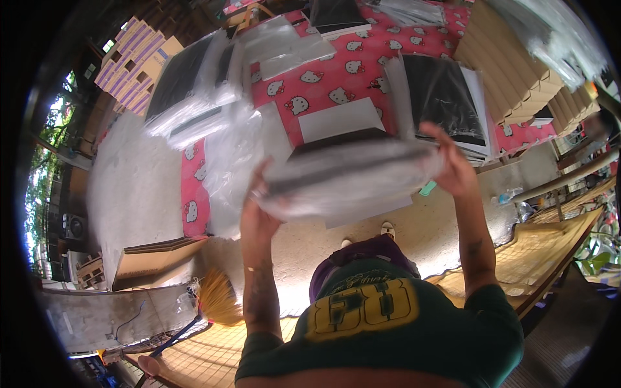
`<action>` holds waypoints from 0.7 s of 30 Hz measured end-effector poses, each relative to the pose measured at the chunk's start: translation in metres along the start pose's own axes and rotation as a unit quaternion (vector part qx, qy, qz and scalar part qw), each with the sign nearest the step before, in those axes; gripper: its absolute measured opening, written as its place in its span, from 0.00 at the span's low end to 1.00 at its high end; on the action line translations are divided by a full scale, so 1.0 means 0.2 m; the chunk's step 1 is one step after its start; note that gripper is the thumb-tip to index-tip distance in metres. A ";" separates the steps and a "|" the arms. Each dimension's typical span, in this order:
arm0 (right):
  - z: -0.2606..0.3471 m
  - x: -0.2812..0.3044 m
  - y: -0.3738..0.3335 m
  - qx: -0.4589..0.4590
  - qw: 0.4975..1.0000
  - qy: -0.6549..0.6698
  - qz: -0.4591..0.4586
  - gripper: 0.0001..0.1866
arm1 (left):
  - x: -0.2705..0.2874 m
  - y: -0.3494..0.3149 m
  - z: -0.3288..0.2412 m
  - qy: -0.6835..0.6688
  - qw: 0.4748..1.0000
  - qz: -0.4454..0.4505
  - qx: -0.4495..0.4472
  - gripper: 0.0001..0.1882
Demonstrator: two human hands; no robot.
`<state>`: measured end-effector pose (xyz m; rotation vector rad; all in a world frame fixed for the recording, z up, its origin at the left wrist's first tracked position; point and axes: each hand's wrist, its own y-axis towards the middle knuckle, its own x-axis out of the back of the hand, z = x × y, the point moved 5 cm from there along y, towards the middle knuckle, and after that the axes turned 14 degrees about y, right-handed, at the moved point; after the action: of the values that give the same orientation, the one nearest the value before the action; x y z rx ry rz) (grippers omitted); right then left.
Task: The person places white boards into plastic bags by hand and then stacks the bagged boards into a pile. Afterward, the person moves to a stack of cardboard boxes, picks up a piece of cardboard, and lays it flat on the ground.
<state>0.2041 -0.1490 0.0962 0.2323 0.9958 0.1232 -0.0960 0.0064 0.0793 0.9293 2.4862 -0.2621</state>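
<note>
Holding a flat bundle wrapped in clear plastic [349, 178] up in front of the chest, the person grips it at both ends: the left hand [259, 210] is clasped round its left end, the right hand [453, 165] clamped on its right end with the thumb lying over the top. The bundle is off the table and blurred, so I judge it is on the move.

Beyond it lies the table with the pink patterned cloth [336, 77]. On the far left of it sits a heap of bagged dark packs [187, 90], already wrapped by the look of it. To the right stands a stack of dark sheets [446, 97], which seems not yet bagged. A loose clear bag [226, 161] hangs at the near edge. Tan boxes [511, 71] are stacked at the far right.

My guess is the packing is partway through, with one more bundle wrapped and a fair stack left.
</note>
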 end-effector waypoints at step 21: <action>-0.55 1.24 0.38 -0.002 0.910 0.176 -0.374 0.05 | 0.72 0.73 0.76 -0.157 0.966 -0.195 0.062 0.22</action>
<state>0.2463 -0.0090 -0.1449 -0.1963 1.3831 -0.5540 -0.0406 0.1480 -0.1257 0.3927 2.3501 -0.6476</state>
